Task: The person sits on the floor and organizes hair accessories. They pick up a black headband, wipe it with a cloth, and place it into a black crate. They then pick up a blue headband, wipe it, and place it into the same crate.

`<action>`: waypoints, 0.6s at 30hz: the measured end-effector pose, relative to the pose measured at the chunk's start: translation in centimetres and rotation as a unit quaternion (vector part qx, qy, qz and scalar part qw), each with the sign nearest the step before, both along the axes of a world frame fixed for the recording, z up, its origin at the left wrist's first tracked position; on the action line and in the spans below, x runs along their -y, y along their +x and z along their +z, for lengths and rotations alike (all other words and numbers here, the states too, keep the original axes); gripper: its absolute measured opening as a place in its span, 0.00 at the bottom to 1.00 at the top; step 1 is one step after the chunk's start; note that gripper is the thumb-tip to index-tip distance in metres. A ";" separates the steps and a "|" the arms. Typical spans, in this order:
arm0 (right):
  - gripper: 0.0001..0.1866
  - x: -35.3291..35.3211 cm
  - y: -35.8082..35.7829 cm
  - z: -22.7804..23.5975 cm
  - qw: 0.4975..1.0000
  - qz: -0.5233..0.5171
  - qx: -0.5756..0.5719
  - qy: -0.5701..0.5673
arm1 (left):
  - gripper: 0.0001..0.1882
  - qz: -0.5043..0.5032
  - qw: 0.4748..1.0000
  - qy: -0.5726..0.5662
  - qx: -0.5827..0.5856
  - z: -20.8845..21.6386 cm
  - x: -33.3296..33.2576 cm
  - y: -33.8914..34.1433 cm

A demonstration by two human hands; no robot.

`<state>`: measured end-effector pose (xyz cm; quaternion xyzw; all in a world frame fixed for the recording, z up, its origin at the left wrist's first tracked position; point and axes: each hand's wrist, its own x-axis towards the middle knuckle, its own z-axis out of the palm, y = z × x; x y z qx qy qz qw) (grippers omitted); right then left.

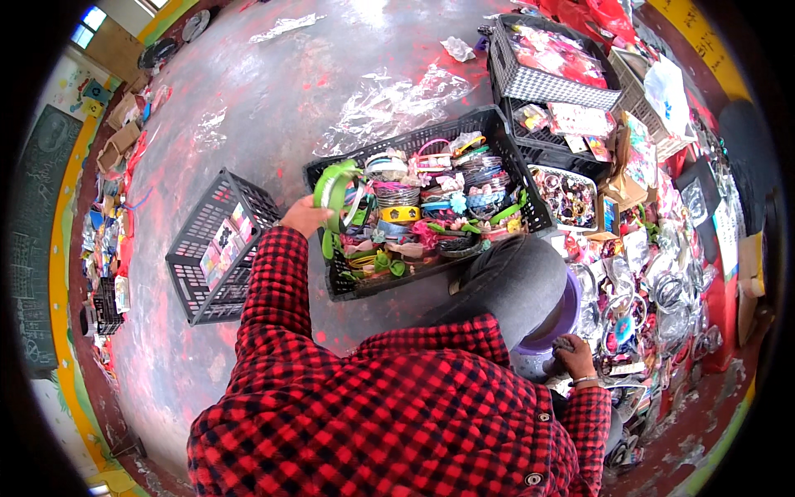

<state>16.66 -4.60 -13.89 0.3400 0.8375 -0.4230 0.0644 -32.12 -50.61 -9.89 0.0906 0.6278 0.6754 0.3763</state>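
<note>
My left hand (pixel 306 217) is closed around a bunch of bright green headbands (pixel 334 184) at the left end of a large black plastic crate (pixel 431 276). Rows of headbands and hair hoops in many colours fill that crate, among them a yellow one (pixel 399 214) with dark flowers. Over on the right, my right hand (pixel 577 358) is held low beside my knee, its fingers curled in. Something dark shows at its fingertips, too unclear to name. Close by it stands a purple basin (pixel 566 311), partly hidden by my leg.
A smaller black crate (pixel 186 273) with colourful cards stands at the left. Stacked crates (pixel 551 83) rise at the far right. A white basket (pixel 571 176) of small hair items sits below them. Packaged accessories (pixel 621 306) are heaped along the right. Clear plastic wrap (pixel 389 103) lies on the floor.
</note>
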 end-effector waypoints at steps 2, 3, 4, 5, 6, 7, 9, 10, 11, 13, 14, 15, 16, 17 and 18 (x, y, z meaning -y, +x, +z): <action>0.17 0.1 0.0 -0.1 0.999 0.016 0.007 0.033 | 0.17 0.053 0.980 0.179 0.076 -2.3 0.8 -1.1; 0.17 -0.2 0.5 -0.6 0.999 0.019 0.017 0.036 | 0.17 0.074 0.954 0.268 0.114 -2.7 0.5 -1.8; 0.17 -0.3 0.9 -1.2 0.998 0.010 0.023 0.053 | 0.16 0.122 0.937 0.302 0.125 -3.2 0.0 -1.9; 0.17 -0.1 1.2 -1.4 0.997 0.000 0.032 0.070 | 0.16 0.145 0.929 0.314 0.129 -4.1 -0.1 -2.3; 0.17 -0.2 1.1 -1.3 0.997 0.005 0.041 0.063 | 0.17 0.172 0.920 0.326 0.134 -5.9 0.2 -2.9; 0.18 -0.2 0.9 -1.1 0.997 0.010 0.049 0.055 | 0.17 0.199 0.910 0.337 0.138 -7.4 0.4 -3.5; 0.18 -0.1 1.1 -0.8 0.997 0.014 0.065 0.045 | 0.16 0.208 0.905 0.347 0.135 -8.9 0.0 -4.1; 0.19 0.0 1.1 -0.7 0.997 0.013 0.069 0.042 | 0.16 0.222 0.901 0.347 0.135 -9.6 -0.3 -4.3; 0.19 0.1 1.3 -0.7 0.996 0.013 0.073 0.038 | 0.15 0.236 0.898 0.346 0.137 -10.0 -0.5 -4.4; 0.20 -0.1 1.8 -1.4 0.994 0.015 0.089 0.054 | 0.14 0.277 0.887 0.337 0.151 -11.1 -0.8 -5.3; 0.20 -0.1 1.7 -1.4 0.994 0.012 0.102 0.049 | 0.14 0.299 0.881 0.332 0.157 -11.6 -0.6 -5.7; 0.20 -0.1 1.6 -1.5 0.992 0.010 0.115 0.044 | 0.13 0.292 0.884 0.329 0.156 -12.0 -0.4 -6.1; 0.20 -0.2 1.5 -1.7 0.992 0.003 0.120 0.039 | 0.13 0.284 0.888 0.327 0.154 -12.5 -0.2 -6.5; 0.20 -0.2 1.4 -1.9 0.992 -0.003 0.124 0.033 | 0.12 0.276 0.892 0.325 0.152 -12.9 0.1 -6.9; 0.21 -0.2 1.4 -2.2 0.991 -0.010 0.129 0.028 | 0.12 0.287 0.896 0.307 0.143 -13.9 0.6 -7.3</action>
